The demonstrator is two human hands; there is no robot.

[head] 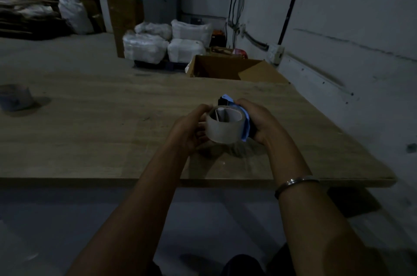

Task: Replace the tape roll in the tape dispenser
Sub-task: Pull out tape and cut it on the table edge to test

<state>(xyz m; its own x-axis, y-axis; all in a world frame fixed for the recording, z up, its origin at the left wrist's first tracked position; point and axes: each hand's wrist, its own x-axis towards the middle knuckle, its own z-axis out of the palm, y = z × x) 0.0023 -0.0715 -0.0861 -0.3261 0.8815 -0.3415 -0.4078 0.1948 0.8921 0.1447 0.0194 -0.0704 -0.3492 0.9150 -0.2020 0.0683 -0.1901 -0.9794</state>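
Observation:
A brown tape roll [222,130] sits against the side of a blue and black tape dispenser [244,127], both held a little above the wooden table [101,131]. My left hand [188,132] curls round the roll from the left. My right hand [261,122] grips the dispenser from the right, hiding most of its body. A pale piece shows inside the roll's core. Whether the roll is seated on the dispenser's hub cannot be told.
Another tape roll [14,97], blurred, stands at the table's far left edge. Beyond the far edge stands an open cardboard box [237,69] and white sacks [167,42] on the floor. A wall runs along the right.

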